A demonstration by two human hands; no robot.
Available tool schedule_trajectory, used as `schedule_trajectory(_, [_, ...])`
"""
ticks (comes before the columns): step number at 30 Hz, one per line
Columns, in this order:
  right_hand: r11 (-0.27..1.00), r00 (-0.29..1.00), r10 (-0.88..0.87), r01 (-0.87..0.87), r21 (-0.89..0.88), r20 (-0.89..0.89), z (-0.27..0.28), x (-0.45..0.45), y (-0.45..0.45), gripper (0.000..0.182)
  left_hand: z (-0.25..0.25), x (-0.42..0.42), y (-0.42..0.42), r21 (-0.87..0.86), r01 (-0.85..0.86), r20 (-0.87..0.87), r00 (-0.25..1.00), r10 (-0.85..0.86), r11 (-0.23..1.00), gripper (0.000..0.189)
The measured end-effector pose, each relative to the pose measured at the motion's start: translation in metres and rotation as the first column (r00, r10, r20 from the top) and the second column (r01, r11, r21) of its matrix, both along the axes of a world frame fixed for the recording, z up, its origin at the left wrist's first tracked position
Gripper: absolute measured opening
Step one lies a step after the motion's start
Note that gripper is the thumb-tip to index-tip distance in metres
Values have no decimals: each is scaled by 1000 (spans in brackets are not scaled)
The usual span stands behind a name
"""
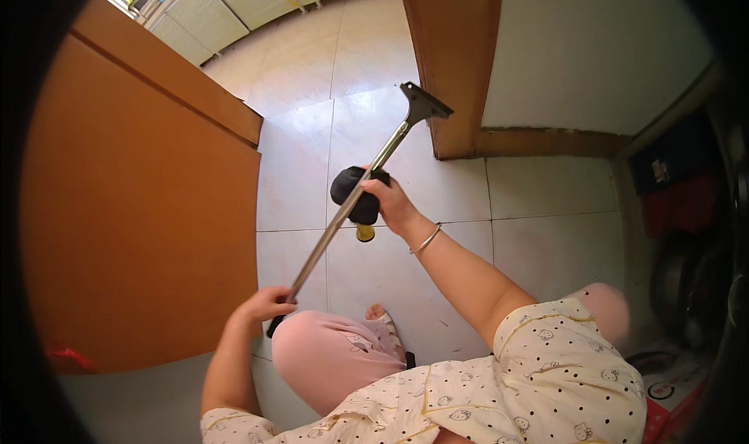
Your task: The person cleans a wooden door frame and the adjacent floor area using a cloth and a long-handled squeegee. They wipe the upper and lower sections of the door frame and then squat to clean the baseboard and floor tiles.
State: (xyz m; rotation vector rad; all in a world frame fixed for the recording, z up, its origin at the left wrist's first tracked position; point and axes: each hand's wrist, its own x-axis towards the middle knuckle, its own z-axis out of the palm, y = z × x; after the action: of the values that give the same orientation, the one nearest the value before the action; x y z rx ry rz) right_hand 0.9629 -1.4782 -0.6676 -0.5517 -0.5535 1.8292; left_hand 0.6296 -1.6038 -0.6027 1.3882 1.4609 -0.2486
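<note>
A long-handled floor scraper with a metal pole (327, 237) slants across the middle of the view. Its dark, wide blade head (424, 104) points up and away from me, near the foot of the wooden door frame. My right hand (393, 203) grips the pole at mid-length, together with a bunched black cloth-like item (358, 195). Just below that bundle shows a small yellowish round object (365, 233); whether it is held or lies on the floor I cannot tell. Around the pole's lower end, by its black end grip (274, 326), my left hand (270, 305) is closed.
An orange-brown wooden door (140, 210) stands at the left. To the right are the door frame (462, 63) and a pale wall (585, 52). Light tiles (374, 268) cover the floor. Cabinets (246, 2) line the far room. Dark items (681, 286) crowd the right edge.
</note>
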Motion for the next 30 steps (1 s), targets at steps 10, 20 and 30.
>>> schedule_trajectory(10, [969,812,-222,243,32,540,-45,36,14,30,-194,62,-3,327,-338,320,918,233,882,23])
schedule_trajectory(20, [859,484,-509,340,383,712,-57,28,20,37,-233,73,14,371,-221,218,965,147,902,30])
schedule_trajectory(30, [880,548,-471,354,318,692,-61,34,25,37,-230,86,13,453,-209,202,971,128,867,30])
